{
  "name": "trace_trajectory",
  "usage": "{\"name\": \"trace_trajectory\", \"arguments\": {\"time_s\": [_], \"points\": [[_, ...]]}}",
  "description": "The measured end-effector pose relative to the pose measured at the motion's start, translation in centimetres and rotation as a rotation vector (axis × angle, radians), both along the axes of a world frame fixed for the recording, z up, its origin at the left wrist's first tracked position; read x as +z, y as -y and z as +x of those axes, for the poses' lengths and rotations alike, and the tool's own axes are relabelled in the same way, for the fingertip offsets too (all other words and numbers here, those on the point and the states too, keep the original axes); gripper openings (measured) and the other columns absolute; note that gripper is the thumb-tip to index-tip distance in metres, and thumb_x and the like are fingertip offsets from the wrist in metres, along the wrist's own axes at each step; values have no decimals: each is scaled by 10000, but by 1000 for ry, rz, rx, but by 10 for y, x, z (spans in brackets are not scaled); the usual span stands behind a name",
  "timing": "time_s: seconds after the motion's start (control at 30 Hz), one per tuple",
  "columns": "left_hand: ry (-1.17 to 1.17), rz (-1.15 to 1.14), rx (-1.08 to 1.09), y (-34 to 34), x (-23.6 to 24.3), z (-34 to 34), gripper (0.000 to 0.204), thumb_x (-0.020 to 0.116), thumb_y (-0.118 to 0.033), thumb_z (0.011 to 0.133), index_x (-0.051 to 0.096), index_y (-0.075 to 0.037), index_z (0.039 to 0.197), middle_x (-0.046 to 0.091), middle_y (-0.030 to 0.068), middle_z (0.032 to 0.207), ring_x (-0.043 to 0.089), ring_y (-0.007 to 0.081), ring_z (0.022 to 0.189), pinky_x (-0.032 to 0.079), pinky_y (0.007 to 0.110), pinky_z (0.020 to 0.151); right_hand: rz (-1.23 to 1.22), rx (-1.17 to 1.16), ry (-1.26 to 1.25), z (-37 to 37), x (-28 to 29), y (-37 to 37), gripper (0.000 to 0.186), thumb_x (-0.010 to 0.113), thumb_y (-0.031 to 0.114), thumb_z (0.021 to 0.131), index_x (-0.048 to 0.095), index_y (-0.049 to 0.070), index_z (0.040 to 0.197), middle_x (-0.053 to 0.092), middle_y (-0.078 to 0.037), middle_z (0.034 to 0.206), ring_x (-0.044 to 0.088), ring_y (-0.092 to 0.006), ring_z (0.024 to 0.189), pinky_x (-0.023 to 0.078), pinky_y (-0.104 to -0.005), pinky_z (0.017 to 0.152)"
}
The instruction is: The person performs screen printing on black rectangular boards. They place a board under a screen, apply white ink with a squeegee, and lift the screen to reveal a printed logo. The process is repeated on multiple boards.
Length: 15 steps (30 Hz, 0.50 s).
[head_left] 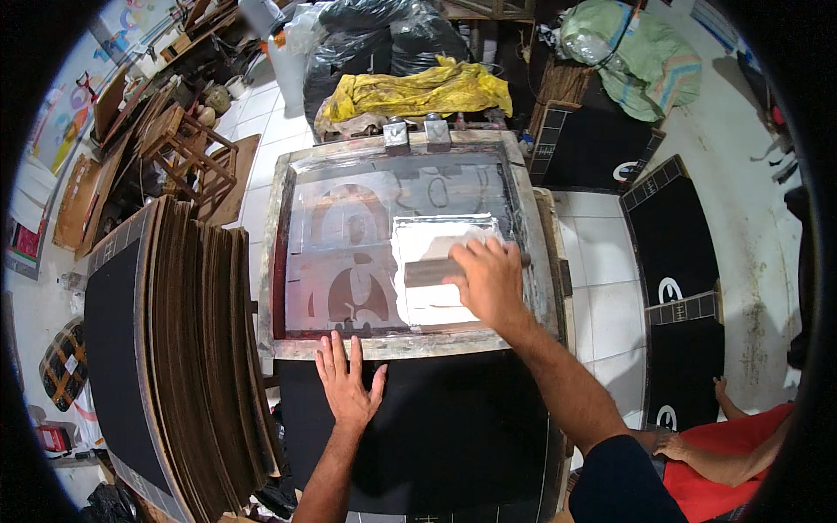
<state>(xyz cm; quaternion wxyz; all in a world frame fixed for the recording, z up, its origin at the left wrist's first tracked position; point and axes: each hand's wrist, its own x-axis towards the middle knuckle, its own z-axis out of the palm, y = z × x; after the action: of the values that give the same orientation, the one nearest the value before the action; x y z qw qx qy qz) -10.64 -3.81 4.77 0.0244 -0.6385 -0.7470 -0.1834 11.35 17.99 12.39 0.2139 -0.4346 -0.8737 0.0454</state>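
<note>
A wooden-framed printing screen (pixel 301 350) lies over a black panel (pixel 418 436) in front of me. My right hand (pixel 488 275) is closed around a squeegee (pixel 427 273), which rests across a patch of white ink (pixel 436 311) on the right part of the mesh. Dark curved shapes show through the mesh to the left of the ink. My left hand (pixel 347 383) lies with its fingers spread, fingertips on the near rail of the frame. Two metal hinge clamps (pixel 396 138) sit at the far rail.
At the left stands a tall stack of panels (pixel 192 349). Printed black panels (pixel 676 235) lean along the right wall. A co-worker in a red shirt (pixel 732 471) is at lower right. Behind the screen lie a yellow cloth (pixel 418 91) and black bags (pixel 349 57); a wooden stool (pixel 187 144) stands left.
</note>
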Motion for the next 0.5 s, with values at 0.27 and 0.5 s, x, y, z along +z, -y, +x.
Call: {"name": "trace_trajectory", "arguments": {"time_s": [0.27, 0.5], "points": [[-9, 3, 36, 1, -20, -4, 700, 697, -301, 913, 473, -54, 1529, 331, 280, 1634, 279, 477, 1528, 216, 633, 1224, 94, -28, 55, -52, -12, -97, 343, 848, 264, 809, 695, 145, 1092, 667, -46, 1020, 597, -262, 1034, 369, -448, 868], [-22, 5, 31, 0, -19, -4, 679, 689, -266, 906, 483, -61, 1520, 330, 278, 1635, 269, 464, 1535, 207, 614, 1236, 59, 310, 105, -44, -10, -91, 363, 827, 307, 808, 694, 148, 1106, 667, -38, 1037, 591, -263, 1034, 370, -438, 868]]}}
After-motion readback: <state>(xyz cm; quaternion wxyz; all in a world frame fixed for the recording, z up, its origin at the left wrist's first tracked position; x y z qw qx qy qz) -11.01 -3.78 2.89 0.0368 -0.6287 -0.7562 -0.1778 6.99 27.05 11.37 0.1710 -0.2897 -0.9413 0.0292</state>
